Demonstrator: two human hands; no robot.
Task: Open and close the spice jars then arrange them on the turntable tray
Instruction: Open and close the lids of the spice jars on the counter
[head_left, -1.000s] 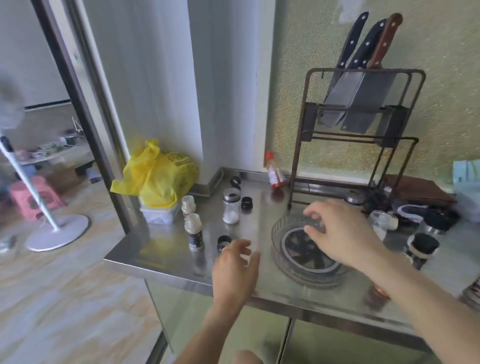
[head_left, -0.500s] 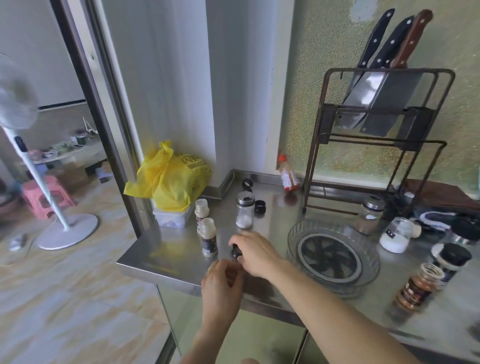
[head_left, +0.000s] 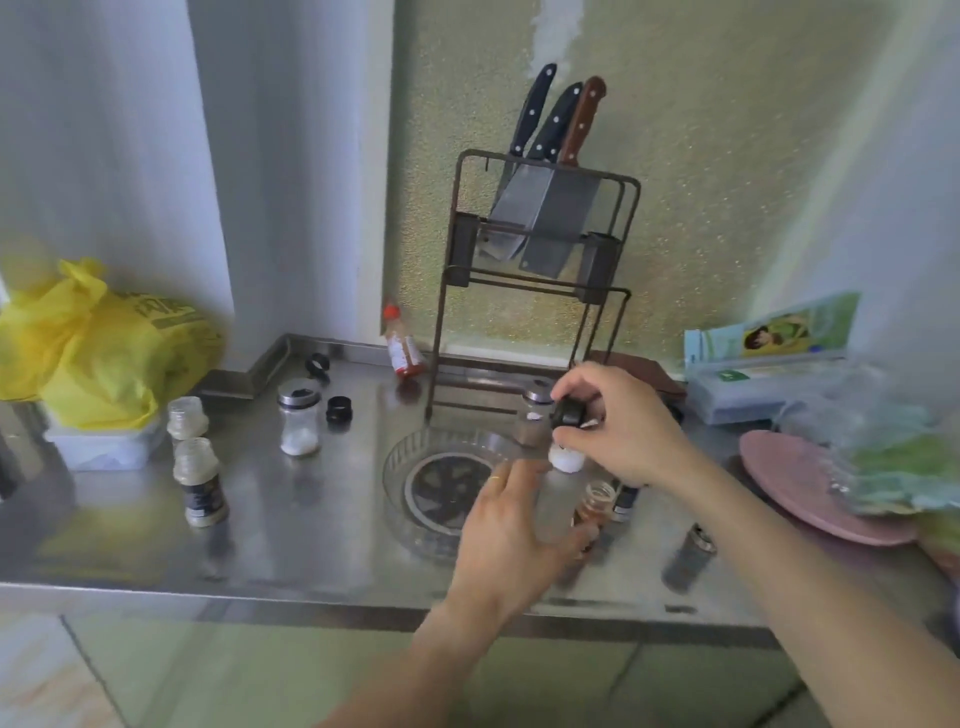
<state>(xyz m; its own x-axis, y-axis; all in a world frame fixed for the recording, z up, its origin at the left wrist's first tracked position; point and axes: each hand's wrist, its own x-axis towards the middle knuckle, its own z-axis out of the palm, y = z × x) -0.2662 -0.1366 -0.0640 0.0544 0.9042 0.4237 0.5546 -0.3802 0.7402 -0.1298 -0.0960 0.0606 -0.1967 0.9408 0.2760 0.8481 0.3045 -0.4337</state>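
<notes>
My left hand (head_left: 511, 525) grips a clear spice jar (head_left: 558, 491) with a white top, held over the right rim of the clear turntable tray (head_left: 415, 470). My right hand (head_left: 618, 421) pinches a black lid (head_left: 569, 413) just above that jar's top. An open jar of brown spice (head_left: 595, 506) stands right beside the held jar. On the left stand two open white bottles (head_left: 200, 486) and a steel-capped jar of white powder (head_left: 300, 423). Loose black lids (head_left: 338, 409) lie near it.
A knife rack (head_left: 540, 275) with cleavers stands behind the tray. A red-capped bottle (head_left: 401, 345) leans at the wall. A yellow bag (head_left: 98, 343) sits far left, pink plates (head_left: 810, 486) and packets far right. A dark jar (head_left: 688, 556) lies near the counter's front edge.
My view swung right. Both hands moved from the counter's left front to the tray's right side; the left now holds a jar and the right a black lid over it.
</notes>
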